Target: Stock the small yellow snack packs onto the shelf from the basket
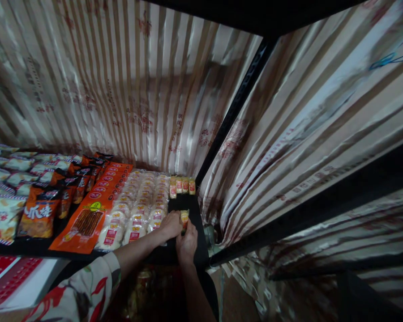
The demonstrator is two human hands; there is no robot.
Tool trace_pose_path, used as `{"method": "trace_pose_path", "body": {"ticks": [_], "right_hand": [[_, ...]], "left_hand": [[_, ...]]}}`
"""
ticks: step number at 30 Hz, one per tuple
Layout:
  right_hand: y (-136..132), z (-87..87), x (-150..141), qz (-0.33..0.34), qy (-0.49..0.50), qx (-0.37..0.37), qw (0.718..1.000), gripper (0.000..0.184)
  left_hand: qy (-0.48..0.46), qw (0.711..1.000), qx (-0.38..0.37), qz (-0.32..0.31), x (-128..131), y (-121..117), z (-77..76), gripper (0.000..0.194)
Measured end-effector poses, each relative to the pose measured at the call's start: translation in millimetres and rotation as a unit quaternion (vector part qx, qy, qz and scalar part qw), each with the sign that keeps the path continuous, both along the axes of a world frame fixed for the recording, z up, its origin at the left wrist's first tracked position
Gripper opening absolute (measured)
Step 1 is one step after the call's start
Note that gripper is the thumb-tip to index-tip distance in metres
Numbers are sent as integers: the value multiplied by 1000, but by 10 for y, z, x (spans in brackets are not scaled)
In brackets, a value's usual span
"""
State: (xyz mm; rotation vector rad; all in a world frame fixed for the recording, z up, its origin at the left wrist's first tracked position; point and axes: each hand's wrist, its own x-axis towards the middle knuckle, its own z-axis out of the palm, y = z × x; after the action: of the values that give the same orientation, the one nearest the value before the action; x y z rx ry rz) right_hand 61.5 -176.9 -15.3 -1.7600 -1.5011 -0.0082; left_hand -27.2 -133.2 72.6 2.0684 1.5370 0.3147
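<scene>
Both my hands meet at the front right corner of a black shelf. My left hand and my right hand are closed together on a small yellow-and-red snack packet, held upright just above the shelf. Directly left of it lie rows of round pale packets with red labels. At the back of the shelf a short row of similar small yellow-red packets stands against the striped wall.
Orange flat packets lie in a column left of the round ones; dark orange bags and white bags fill the shelf's left. A black upright post and striped plastic sheeting close the right side.
</scene>
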Motion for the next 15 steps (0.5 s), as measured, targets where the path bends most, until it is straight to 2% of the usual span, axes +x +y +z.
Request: {"method": "trace_pose_path", "body": {"ticks": [5,9,15], "right_hand": [[164,-51,22,-9,5,17,1000,48],[283,-23,33,-22,21,12,999,46],[461,3,40,-29,29,6,999,46]], "left_hand": [[0,1000,-8,-4,44,60,55,31],[12,1000,-6,-14,75,100,121,35],[92,989,97,-58,89,210,92,38]]}}
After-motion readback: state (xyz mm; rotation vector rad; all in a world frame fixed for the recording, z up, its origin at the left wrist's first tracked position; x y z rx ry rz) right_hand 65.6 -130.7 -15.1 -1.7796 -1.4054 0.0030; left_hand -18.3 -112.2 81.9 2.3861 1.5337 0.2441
